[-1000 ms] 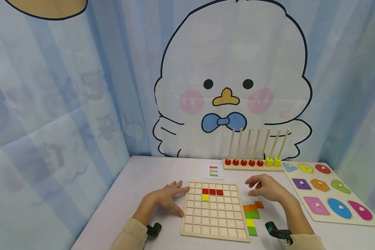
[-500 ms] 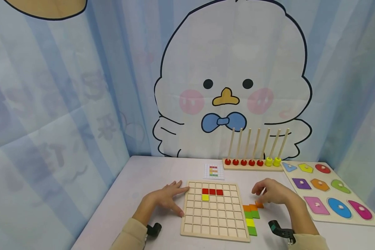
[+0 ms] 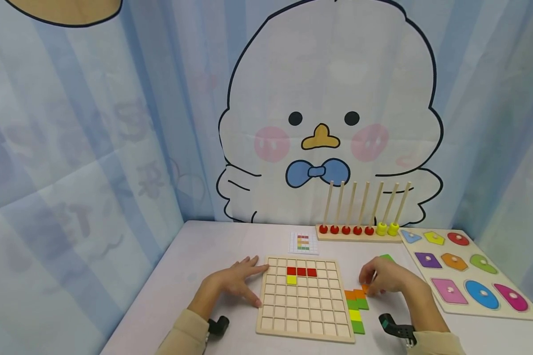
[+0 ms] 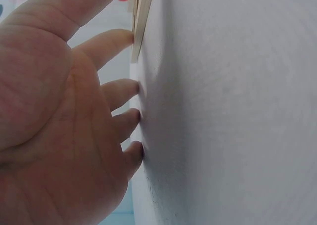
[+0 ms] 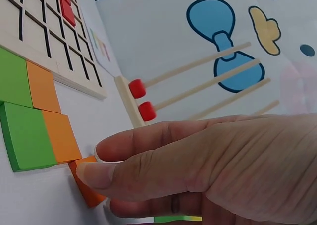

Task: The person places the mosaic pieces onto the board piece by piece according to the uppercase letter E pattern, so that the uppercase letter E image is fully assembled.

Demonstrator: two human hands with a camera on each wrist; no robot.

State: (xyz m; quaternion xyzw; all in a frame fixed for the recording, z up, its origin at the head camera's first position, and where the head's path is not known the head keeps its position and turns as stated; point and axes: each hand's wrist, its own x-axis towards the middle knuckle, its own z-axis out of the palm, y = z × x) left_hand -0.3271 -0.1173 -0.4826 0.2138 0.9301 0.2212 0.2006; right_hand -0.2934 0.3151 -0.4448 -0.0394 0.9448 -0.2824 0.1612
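Observation:
My left hand rests at the left edge of a wooden grid board, fingers spread, thumb and index touching its side. In the left wrist view its other fingertips meet the tabletop. The board holds a row of red tiles with one yellow tile below the left one. Right of the board, my right hand pinches an orange square tile between thumb and fingers, low at the table. That tile sits close to a cluster of orange tiles and green tiles.
A pattern card lies behind the board. At the back stands a peg rack with red and yellow beads. A shape puzzle board is to the right. A green tile shows behind my right hand.
My right hand has moved right and down from beside the board to the lone orange tile, and its fingers have closed on it. The left hand has stayed in place.

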